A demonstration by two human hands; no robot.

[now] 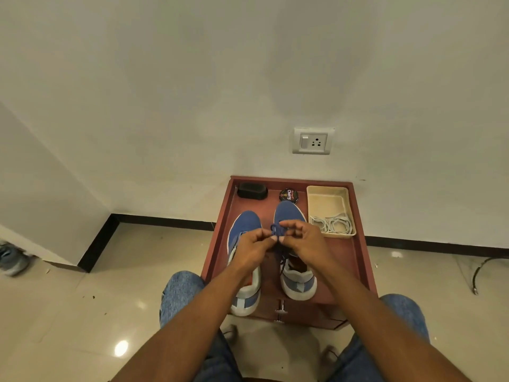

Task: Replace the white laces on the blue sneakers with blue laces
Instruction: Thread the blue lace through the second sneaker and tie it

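Note:
Two blue sneakers stand side by side on a reddish-brown low cabinet top point(360, 260), toes toward the wall. The left sneaker point(243, 227) is partly under my left forearm. The right sneaker point(289, 212) carries a blue lace point(276, 230), whose loops are bunched above its tongue. My left hand point(254, 248) and my right hand point(303, 238) meet over that shoe, each pinching a part of the blue lace with thumb and fingertips. The white laces point(332, 224) lie coiled in a cream tray point(327, 201) at the right.
A black shoe brush point(252, 191) and a round tin of polish point(288, 194) sit at the cabinet's back edge by the wall. A wall socket point(312, 141) is above. My knees in jeans flank the cabinet front. A grey shoe point(12, 259) lies far left on the tiled floor.

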